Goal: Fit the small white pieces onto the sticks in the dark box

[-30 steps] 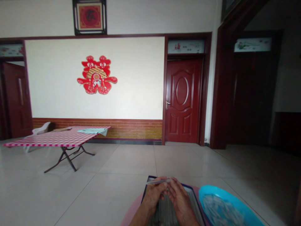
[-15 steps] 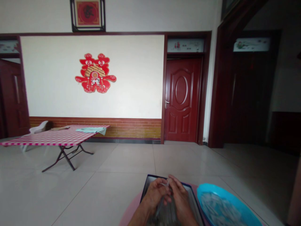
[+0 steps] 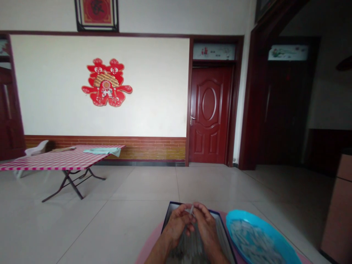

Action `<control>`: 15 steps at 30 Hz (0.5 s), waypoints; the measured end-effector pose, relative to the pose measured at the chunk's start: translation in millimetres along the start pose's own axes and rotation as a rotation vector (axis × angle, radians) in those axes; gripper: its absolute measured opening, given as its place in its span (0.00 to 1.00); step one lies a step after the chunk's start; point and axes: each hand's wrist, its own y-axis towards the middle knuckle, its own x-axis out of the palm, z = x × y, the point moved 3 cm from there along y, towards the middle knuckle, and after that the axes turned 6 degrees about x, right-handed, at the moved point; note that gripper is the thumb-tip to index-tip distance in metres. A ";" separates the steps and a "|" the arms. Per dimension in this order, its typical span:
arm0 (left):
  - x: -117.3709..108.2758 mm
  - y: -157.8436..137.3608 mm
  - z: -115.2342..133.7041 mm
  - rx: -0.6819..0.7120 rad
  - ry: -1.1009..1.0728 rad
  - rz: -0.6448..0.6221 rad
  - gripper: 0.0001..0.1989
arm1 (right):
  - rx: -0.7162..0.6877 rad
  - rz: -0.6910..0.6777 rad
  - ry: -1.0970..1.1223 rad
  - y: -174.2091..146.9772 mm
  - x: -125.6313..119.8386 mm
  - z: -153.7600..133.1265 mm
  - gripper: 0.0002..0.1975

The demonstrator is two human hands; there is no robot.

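Observation:
My left hand (image 3: 177,224) and my right hand (image 3: 205,223) meet over a shallow box (image 3: 171,211) with a dark blue rim. Between their fingertips is a small, thin whitish piece (image 3: 191,209), pinched upright; its exact kind is too small to make out. Both hands have their fingers curled in. Under them, the box holds many slim greyish-clear strips (image 3: 189,249) lying lengthwise. To the right of the box, a bright blue oval basin (image 3: 233,216) holds a heap of similar whitish pieces (image 3: 254,238).
Box and basin rest on a round pink surface (image 3: 150,242). Beyond, on the tiled floor (image 3: 143,187), stands a folding table (image 3: 68,157) with a checked cloth, a white chair (image 3: 37,148) behind it. A red door (image 3: 210,117) and a pinkish cabinet (image 3: 337,209) are further right.
The view has turned slightly to the right, bringing the cabinet in. My hands stay together over the box, and the whitish piece between the fingertips now stands more upright.

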 end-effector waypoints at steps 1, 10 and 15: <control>0.0 -0.1 0.3 -0.008 0.008 -0.018 0.24 | 0.000 -0.027 -0.010 0.3 0.1 0.7 0.18; -2.5 2.3 -1.6 -0.091 0.131 0.025 0.31 | -0.054 0.097 -0.140 16.0 -3.5 8.5 0.21; -4.6 4.2 -6.7 -0.091 0.097 0.020 0.29 | -0.142 0.055 -0.416 41.7 -11.9 -8.7 0.19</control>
